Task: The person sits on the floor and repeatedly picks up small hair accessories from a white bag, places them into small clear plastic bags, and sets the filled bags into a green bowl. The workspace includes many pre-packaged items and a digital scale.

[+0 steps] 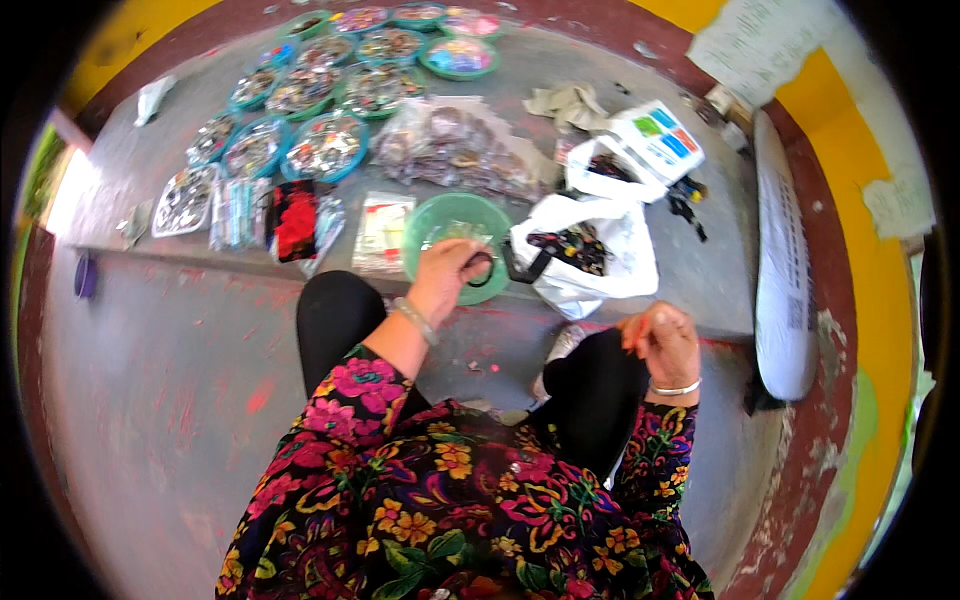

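Over the near rim of a green basin (425, 222), my left hand (445, 275) is closed on a dark loop (484, 282) that looks like a band. Clear plastic packets (455, 233) lie in the basin. To its right stands a white bag (625, 265), open at the top, with dark bands (578, 247) in it. A black strap-like piece (525, 264) hangs at the bag's left edge. My right hand (665, 342) is above my right knee, fingers curled together. Whether it holds anything small cannot be made out.
Several bowls of small packets (325, 145) cover the back left of the ledge. A heap of clear packets (450, 145) lies behind the basin. Left of it are a packet of cards (383, 232) and a red-and-black pack (294, 220). A second white bag (650, 150) stands behind.
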Tool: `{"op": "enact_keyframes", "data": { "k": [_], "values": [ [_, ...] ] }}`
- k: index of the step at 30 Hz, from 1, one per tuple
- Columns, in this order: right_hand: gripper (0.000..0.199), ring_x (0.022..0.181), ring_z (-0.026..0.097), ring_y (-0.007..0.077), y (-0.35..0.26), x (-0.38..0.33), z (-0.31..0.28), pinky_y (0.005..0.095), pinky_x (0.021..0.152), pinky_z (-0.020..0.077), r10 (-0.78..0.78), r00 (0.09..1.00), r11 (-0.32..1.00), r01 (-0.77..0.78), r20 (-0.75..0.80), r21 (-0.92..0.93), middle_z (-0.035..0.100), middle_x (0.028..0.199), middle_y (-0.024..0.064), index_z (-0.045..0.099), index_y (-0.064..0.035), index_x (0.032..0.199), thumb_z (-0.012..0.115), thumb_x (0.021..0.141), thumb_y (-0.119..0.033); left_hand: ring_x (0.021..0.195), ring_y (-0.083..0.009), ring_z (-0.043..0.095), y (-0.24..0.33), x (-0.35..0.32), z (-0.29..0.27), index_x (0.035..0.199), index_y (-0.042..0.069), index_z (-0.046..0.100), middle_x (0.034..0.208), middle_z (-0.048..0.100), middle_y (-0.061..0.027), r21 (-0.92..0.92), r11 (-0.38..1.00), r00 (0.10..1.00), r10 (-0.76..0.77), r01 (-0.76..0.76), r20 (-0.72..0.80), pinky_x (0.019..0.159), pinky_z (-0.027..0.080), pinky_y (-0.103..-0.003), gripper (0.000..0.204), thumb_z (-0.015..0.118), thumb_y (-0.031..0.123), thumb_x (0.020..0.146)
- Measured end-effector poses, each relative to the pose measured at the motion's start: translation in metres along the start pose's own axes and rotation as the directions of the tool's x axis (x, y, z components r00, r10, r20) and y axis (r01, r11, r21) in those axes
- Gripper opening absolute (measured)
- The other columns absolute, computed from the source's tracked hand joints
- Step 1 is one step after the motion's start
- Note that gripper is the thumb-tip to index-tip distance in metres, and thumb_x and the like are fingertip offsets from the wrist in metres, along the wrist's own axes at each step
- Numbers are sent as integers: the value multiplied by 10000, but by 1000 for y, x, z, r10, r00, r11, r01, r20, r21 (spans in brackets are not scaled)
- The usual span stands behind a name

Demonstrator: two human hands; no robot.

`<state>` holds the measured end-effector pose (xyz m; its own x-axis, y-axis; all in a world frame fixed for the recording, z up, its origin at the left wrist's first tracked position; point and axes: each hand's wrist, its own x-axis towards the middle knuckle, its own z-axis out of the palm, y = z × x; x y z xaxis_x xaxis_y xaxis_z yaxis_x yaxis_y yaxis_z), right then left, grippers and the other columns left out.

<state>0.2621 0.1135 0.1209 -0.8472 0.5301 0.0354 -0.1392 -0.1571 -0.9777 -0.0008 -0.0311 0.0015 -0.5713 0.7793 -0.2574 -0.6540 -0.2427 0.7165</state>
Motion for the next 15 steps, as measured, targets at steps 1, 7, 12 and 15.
{"op": "enact_keyframes", "data": {
  "k": [1, 7, 12, 15],
  "values": [
    [326, 590, 527, 189, -15, -11, -10, 361, 737, 433, -70, 994, 995, 63, -89, -76, 508, 557, 75, 500, -26, 685, 513, 870, -295, 756, -148, 593, -1, 1, -1, 875, -54, 590, 886, 620, -121, 8, 1000, 1000, -5, 5, 3, 669, 503, -219, 159, 508, 81, 861],
    [290, 603, 527, 179, 24, -108, -136, 389, 737, 437, -64, 857, 934, 232, -512, 271, 484, 558, 51, 487, -49, 668, 518, 856, -267, 739, -153, 598, -1, -5, 8, 878, -54, 587, 866, 621, -120, 43, 999, 1000, -26, 25, 7, 656, 514, -225, 162, 497, 79, 864],
    [249, 777, 606, 244, 138, -216, -216, 386, 718, 466, 375, 417, 454, -861, -828, -228, 631, 859, 117, 576, -49, 952, 488, 846, -257, 737, -149, 598, 0, -8, 10, 877, -48, 587, 866, 622, -121, 71, 997, 1000, -27, 26, 4, 654, 514, -233, 158, 496, 81, 864],
    [235, 779, 610, 238, 168, -247, -214, 380, 671, 482, 669, 56, 608, -615, -741, 502, 631, 878, 122, 572, -61, 985, 505, 822, -215, 732, -154, 601, -2, -8, 9, 880, -50, 587, 861, 622, -120, 80, 996, 999, -39, 38, 7, 647, 515, -235, 155, 504, 80, 860]
  ]
}}
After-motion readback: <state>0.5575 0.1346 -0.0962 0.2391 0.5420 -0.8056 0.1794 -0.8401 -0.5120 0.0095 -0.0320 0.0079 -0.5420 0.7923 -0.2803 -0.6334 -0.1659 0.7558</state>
